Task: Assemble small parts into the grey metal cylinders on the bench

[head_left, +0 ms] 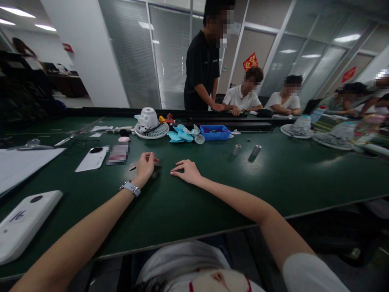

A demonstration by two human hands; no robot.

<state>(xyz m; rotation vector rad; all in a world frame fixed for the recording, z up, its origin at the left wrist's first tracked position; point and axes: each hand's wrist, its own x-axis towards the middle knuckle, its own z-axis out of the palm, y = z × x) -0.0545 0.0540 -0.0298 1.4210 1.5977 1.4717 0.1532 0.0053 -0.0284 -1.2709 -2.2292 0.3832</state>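
Note:
My left hand [145, 164] rests on the dark green table [273, 182], its fingers closed round a small red-tipped tool [153, 159] that lies across the mat. A watch [131, 188] sits on that wrist. My right hand [187, 170] lies a little to the right, palm down, fingers spread and fingertips touching the table, holding nothing. Beyond the hands stand a white fan housing on its round grille [151, 123], light blue fan blades [183, 134], a blue tray [215, 132] of small parts and two small grey cylinders [246, 150].
A white phone [92, 158] and a blurred card [118, 154] lie left of my hands. A white device [22, 223] and papers [21, 164] are at the near left. Several people sit or stand across the table, with more fan parts [322, 132] at the right.

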